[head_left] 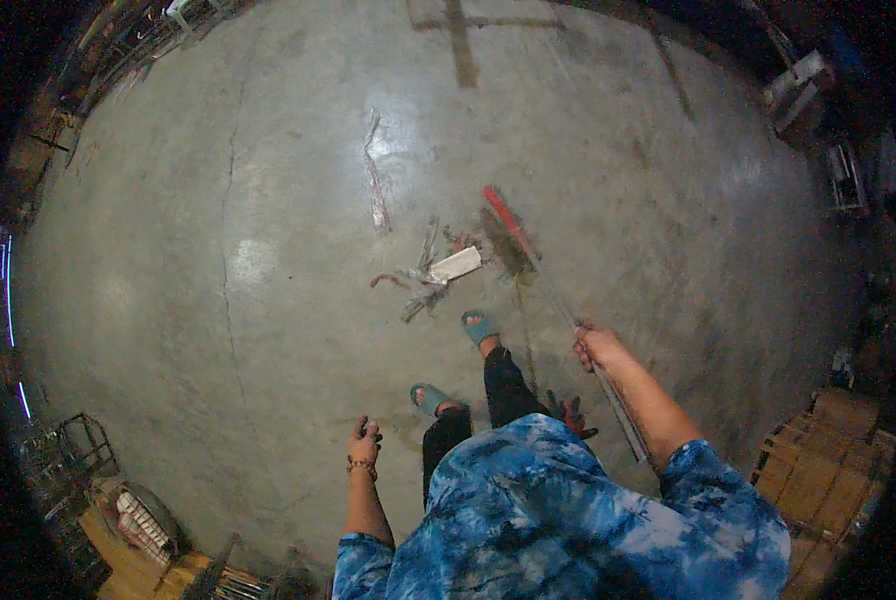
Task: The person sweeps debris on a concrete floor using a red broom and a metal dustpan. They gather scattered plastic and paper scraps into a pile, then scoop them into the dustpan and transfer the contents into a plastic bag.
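Observation:
My right hand (596,346) is wrapped round the long pale handle of a broom (558,298). The handle slants from beside my right forearm forward and left to a red end with dark bristles on the floor. Just left of the bristles lies a small litter pile: a white block-like piece (456,264), crumpled clear plastic strips (426,300) and a curled brownish strip (388,281). Farther ahead is a long crinkled plastic strip (376,185). My left hand (365,440) hangs low at my left side with its fingers curled in; nothing shows clearly in it.
A red and black glove (572,413) shows beside my right leg. Stacked cardboard (818,465) stands at the right rear, a wire rack (83,450) at the left rear. Shelving and boxes line the dark edges around the grey concrete floor (308,200).

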Available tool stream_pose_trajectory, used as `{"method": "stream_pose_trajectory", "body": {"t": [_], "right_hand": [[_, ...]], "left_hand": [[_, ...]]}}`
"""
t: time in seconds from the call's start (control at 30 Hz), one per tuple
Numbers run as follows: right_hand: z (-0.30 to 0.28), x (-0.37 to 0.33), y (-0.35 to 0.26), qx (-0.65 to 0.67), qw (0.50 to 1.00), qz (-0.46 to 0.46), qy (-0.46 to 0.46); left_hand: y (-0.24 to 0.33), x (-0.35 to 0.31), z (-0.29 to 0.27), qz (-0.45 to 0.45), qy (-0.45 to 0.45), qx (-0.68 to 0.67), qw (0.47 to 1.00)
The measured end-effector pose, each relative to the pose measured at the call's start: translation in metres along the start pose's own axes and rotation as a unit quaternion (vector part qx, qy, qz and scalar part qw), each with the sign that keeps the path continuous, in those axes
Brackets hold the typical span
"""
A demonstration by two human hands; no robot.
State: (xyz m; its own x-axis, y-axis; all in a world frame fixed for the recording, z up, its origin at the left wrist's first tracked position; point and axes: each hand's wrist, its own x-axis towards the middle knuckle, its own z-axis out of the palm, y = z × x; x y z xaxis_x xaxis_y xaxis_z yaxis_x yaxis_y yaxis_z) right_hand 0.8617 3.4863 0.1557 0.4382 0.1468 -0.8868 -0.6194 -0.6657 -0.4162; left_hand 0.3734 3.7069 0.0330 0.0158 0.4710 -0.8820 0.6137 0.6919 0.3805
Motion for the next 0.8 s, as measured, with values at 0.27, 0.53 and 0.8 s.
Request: {"method": "stream_pose_trajectory", "body": {"t": [0.27, 0.53, 0.8], "right_hand": [[-0.089, 0.128, -0.027, -0.219, 0.958, -0.102, 0.157], [-0.072, 0.22, -0.08, -0.498, 0.865, -0.063, 0.024], [-0.097, 0.006, -0.122, -0.381, 0.913, -0.135, 0.051]], "left_hand": [[-0.058, -0.057, -0.005, -0.072, -0.019, -0.059, 0.995], [-0.03, -0.098, 0.06, -0.158, -0.033, -0.003, 0.987], [0.137, -0.106, 0.127, 0.016, -0.091, -0.017, 0.996]]}}
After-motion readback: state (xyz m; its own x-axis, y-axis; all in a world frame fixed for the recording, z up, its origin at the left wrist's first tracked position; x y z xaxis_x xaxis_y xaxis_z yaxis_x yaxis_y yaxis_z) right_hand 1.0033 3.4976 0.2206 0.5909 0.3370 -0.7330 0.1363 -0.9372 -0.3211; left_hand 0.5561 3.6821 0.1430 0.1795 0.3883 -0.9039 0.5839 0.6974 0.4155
